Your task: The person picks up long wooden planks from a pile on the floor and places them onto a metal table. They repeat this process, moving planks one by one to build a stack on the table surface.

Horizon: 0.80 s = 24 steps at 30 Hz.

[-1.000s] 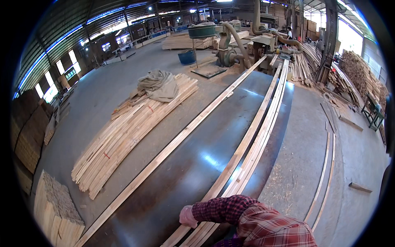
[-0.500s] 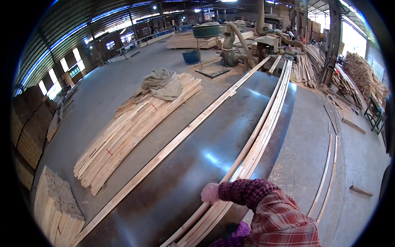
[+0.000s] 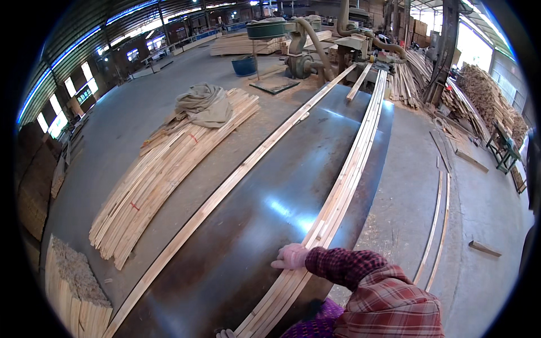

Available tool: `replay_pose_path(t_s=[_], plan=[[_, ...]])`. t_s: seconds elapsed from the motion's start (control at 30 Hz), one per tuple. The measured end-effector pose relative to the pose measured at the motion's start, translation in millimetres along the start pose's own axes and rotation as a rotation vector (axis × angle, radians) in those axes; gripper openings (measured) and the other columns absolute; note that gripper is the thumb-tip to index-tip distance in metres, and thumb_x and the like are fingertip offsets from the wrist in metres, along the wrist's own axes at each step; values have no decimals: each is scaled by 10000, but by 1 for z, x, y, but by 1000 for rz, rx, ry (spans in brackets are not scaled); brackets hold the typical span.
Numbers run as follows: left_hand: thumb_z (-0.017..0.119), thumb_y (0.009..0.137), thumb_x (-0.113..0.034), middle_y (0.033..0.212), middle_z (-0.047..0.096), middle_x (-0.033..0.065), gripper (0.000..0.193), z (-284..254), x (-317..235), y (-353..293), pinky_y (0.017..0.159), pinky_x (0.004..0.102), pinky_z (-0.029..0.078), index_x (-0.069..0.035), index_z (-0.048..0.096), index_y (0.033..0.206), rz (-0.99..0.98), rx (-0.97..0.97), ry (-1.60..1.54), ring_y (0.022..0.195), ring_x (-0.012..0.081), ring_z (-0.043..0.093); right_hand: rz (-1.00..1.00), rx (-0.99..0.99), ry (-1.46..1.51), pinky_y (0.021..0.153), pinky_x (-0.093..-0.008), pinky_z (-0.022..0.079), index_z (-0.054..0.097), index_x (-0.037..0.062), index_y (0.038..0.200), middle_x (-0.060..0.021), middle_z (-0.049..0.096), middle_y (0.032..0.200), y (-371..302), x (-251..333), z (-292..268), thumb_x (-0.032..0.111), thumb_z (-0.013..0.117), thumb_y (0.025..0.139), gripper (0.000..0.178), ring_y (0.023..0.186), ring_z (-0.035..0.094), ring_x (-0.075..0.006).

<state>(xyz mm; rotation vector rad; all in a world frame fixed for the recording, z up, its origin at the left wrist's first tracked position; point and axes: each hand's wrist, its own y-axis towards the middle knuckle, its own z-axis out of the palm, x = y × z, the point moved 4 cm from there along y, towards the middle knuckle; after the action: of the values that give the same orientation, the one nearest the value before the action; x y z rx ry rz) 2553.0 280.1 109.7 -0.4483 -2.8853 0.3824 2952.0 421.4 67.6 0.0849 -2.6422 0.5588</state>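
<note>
Head view: long wooden strips (image 3: 345, 197), side by side along dark tabletop (image 3: 242, 236); likely light, springy, splintery, best held by outer edges; right hand (image 3: 292, 257) over left edge, left hand (image 3: 226, 334) near close end, both grips unclear

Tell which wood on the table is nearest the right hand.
The long bundle by the right hand; the left-edge strip and short far piece lie apart.

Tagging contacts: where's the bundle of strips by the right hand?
Head view: the bundle of strips lies along the right side of the dark table, running from the picture's bottom edge toward the machine, the right hand at its left edge.
</note>
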Motion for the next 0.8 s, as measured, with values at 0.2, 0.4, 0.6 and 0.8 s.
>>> replay_pose_path(t_s=[0.2,0.4,0.6,0.8], plan=[[823,618,-702,1508,521,210,1267,7,5,3,1227,525,298,-26,382,1595,-68,181,-200,1412,399,460,96,35,-180,882,-486,563,811,89,921,-116,763,1018,5,13,-2,650,471,1009,662,1011,717,-330],[826,632,-639,1495,525,215,1198,16,8,9,1203,525,330,-34,407,1577,-46,158,-234,1412,384,466,33,-18,-151,929,-479,545,810,100,946,-118,755,1081,5,13,0,627,502,1003,613,1088,690,-326],[869,575,-637,1152,691,167,979,22,13,-21,907,510,516,-79,608,1336,-62,-155,-145,1033,353,678,-589,-80,-114,847,-486,544,754,117,1155,-140,714,1007,-11,57,17,638,755,832,613,966,679,-343],[856,651,-535,1335,606,156,1034,13,9,-2,1096,427,416,-81,477,1500,-71,63,-317,1282,314,573,-668,186,-559,1070,-472,415,427,12,1435,-172,526,1379,-42,52,11,744,877,475,1288,1274,538,-363]])
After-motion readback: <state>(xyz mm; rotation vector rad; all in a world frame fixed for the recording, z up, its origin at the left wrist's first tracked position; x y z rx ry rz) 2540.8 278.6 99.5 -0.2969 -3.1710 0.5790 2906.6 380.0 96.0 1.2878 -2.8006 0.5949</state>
